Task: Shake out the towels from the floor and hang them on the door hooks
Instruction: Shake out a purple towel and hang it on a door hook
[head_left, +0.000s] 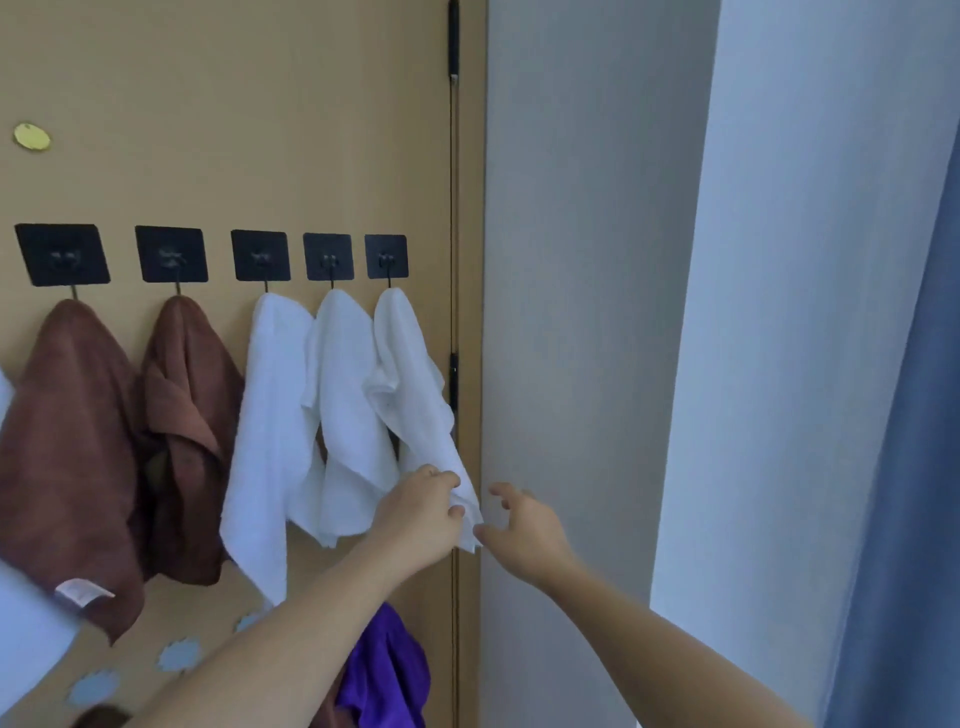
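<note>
Several black square hooks (385, 256) sit in a row on the tan door (234, 130). Two brown towels (72, 441) hang from the left hooks and three white towels (270, 415) from the right ones. My left hand (423, 512) pinches the lower corner of the rightmost white towel (410, 384), which hangs from the last hook. My right hand (524, 525) hovers just right of that corner, fingers spread, holding nothing. A purple towel (384, 670) shows below my left forearm.
The door's edge and its dark hinge (453, 374) run just right of the last towel. A grey wall (571, 312) and a blue curtain (893, 467) fill the right side. Pale blue stickers (179, 653) dot the lower door. A gold disc (31, 136) sits upper left.
</note>
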